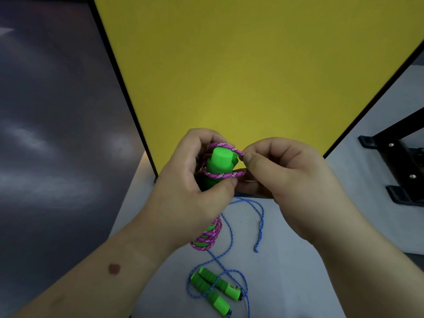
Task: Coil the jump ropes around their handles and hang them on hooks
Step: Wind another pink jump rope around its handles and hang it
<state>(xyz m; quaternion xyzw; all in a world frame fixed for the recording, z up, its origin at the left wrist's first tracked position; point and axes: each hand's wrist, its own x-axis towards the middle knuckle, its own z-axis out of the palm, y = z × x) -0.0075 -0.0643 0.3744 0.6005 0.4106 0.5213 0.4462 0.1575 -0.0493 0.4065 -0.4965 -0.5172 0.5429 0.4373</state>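
A pink-and-white braided jump rope is looped around bright green plastic handles, which are gripped upright by the left hand above the pale grey table. One loop is pinched by the right hand. A blue braided rope with green foam-grip handles lies loose on the table below.

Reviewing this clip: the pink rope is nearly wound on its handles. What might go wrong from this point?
1. The top loops of the pink rope sit loosely around the green handles; if the right hand lets go, they may slip off.
2. The left hand covers the middle coils, so slack there could go unnoticed.
3. The blue rope lies uncoiled on the table beneath and could snag.
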